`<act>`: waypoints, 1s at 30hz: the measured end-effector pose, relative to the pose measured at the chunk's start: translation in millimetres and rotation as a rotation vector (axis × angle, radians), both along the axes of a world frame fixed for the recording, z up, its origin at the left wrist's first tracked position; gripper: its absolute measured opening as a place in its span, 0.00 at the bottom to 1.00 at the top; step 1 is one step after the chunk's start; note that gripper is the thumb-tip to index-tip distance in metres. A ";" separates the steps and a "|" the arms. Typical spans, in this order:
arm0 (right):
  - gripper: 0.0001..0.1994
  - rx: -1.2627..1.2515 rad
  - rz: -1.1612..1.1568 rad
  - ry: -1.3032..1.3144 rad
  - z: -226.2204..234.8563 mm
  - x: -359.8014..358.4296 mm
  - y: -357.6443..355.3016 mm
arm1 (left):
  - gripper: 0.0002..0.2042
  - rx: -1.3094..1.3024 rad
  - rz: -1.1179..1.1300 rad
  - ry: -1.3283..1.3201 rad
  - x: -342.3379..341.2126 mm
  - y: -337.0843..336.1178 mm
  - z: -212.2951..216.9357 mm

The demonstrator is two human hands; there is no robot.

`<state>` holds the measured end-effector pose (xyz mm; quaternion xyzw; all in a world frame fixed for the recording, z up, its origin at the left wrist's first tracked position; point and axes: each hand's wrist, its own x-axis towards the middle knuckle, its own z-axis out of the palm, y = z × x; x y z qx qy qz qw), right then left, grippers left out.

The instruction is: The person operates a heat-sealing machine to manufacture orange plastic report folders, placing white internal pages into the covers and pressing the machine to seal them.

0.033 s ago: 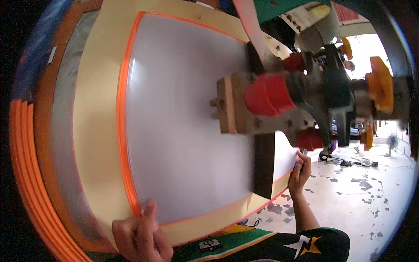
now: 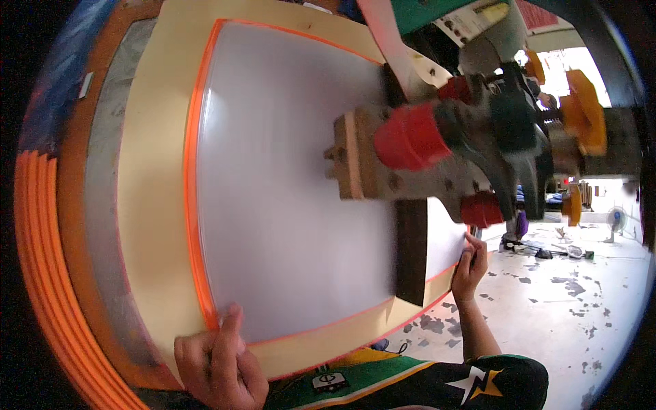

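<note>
A large pale grey glossy sheet (image 2: 294, 260) with an orange border lies flat on a cream board (image 2: 150, 178). At the sheet's near left corner, my left hand (image 2: 224, 362) has its fingers curled, thumb and forefinger pinching the orange-edged corner. My right hand (image 2: 470, 270) is closed at the sheet's near right end, beyond the dark bar; its fingertips meet the orange edge there. Over the sheet's right part hangs a machine head with red caps (image 2: 412, 137) and orange knobs (image 2: 583, 113). It hides part of the sheet and the dark bar (image 2: 411, 253).
Along the left runs a stack of orange strips or sheets (image 2: 37, 225) beside an orange-brown surface (image 2: 72, 225). A slanted pale metal arm (image 2: 389, 48) stands at the far right of the sheet. A fan (image 2: 616, 219) stands on the stained floor (image 2: 540, 307).
The machine head appears slightly further left and higher in the picture. Both hands keep their hold at the sheet's corners.
</note>
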<state>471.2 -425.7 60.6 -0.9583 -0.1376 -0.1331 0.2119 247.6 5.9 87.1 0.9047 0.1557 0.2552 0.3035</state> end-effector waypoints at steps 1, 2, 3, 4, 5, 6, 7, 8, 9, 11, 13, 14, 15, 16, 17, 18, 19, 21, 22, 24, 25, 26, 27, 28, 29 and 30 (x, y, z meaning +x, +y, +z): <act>0.15 -0.012 -0.017 0.037 1.4 0.2 2.3 | 0.18 0.044 0.025 0.012 -4.4 -0.5 3.1; 0.15 -0.045 -0.070 0.042 5.4 -1.5 -5.4 | 0.18 0.043 -0.005 -0.011 4.0 -3.7 -10.5; 0.14 -0.078 -0.005 -0.119 3.6 2.2 -8.6 | 0.19 -0.030 0.002 0.032 14.4 -7.8 -25.2; 0.14 -0.054 -0.010 -0.111 1.5 2.6 -6.6 | 0.20 -0.080 0.038 0.102 15.2 -9.9 -25.8; 0.14 -0.030 -0.021 -0.078 2.4 0.7 -4.8 | 0.17 -0.071 0.049 0.133 18.9 -10.8 -20.8; 0.14 0.000 -0.020 -0.031 2.6 -0.4 -0.3 | 0.17 -0.041 0.058 0.151 17.1 -11.1 -17.2; 0.14 -0.038 0.010 -0.051 5.8 -1.3 5.5 | 0.16 -0.045 0.061 0.108 13.0 -11.4 -17.7; 0.14 -0.045 -0.005 -0.046 4.7 -0.9 5.2 | 0.16 -0.049 0.062 0.064 10.5 -11.2 -17.9; 0.14 -0.029 -0.018 -0.026 6.5 -3.0 7.2 | 0.16 -0.033 0.058 0.080 9.4 -11.6 -18.6; 0.14 0.001 0.004 -0.019 5.5 -1.8 14.3 | 0.15 0.020 0.065 -0.001 12.5 -11.1 -20.8; 0.14 0.038 0.023 -0.059 9.6 -6.0 15.5 | 0.15 0.024 0.047 -0.001 10.4 -11.8 -20.8; 0.14 0.061 0.004 -0.065 8.1 -5.2 12.3 | 0.15 0.010 0.042 -0.027 14.6 -13.0 -25.4; 0.14 0.079 -0.019 -0.060 5.5 -4.6 9.9 | 0.15 0.029 0.019 -0.022 17.6 -14.2 -27.7; 0.14 0.106 -0.020 -0.116 3.3 -3.7 10.7 | 0.15 0.044 0.037 -0.037 17.0 -15.0 -27.2; 0.14 0.132 -0.021 -0.172 1.5 -4.1 11.5 | 0.15 0.058 0.054 -0.052 15.4 -15.9 -26.2; 0.14 0.153 -0.037 -0.167 0.9 -4.2 16.2 | 0.15 0.081 0.039 -0.048 15.8 -13.9 -25.3; 0.13 0.186 -0.043 -0.152 4.5 -5.8 18.8 | 0.16 0.071 0.043 -0.036 15.8 -14.2 -22.7; 0.12 0.274 -0.007 -0.174 1.2 -3.9 16.0 | 0.19 0.040 0.032 -0.039 14.7 -13.4 -23.1; 0.12 0.299 -0.017 -0.183 0.2 -3.4 15.5 | 0.19 0.066 0.023 -0.048 16.3 -13.5 -24.2; 0.11 0.302 -0.007 -0.175 -1.9 -5.5 13.9 | 0.20 0.077 0.031 0.017 15.1 -15.3 -26.2; 0.11 0.267 -0.039 -0.098 1.1 -5.9 10.9 | 0.21 0.062 0.038 0.021 16.7 -15.9 -26.3; 0.11 0.282 -0.049 -0.095 1.6 -5.7 12.2 | 0.21 0.077 0.029 0.024 17.6 -15.5 -24.6; 0.11 0.289 -0.030 -0.131 1.3 -5.8 12.6 | 0.21 0.089 0.043 0.017 17.5 -17.8 -24.2; 0.11 0.293 -0.012 -0.166 -0.1 -5.1 12.4 | 0.21 0.098 0.057 0.011 18.0 -19.8 -24.8; 0.11 0.299 -0.006 -0.179 -2.5 -3.8 10.7 | 0.21 0.102 0.045 0.020 19.2 -19.8 -26.3; 0.11 0.300 -0.014 -0.170 -3.0 -4.0 10.9 | 0.21 0.113 0.056 0.005 19.2 -18.0 -27.4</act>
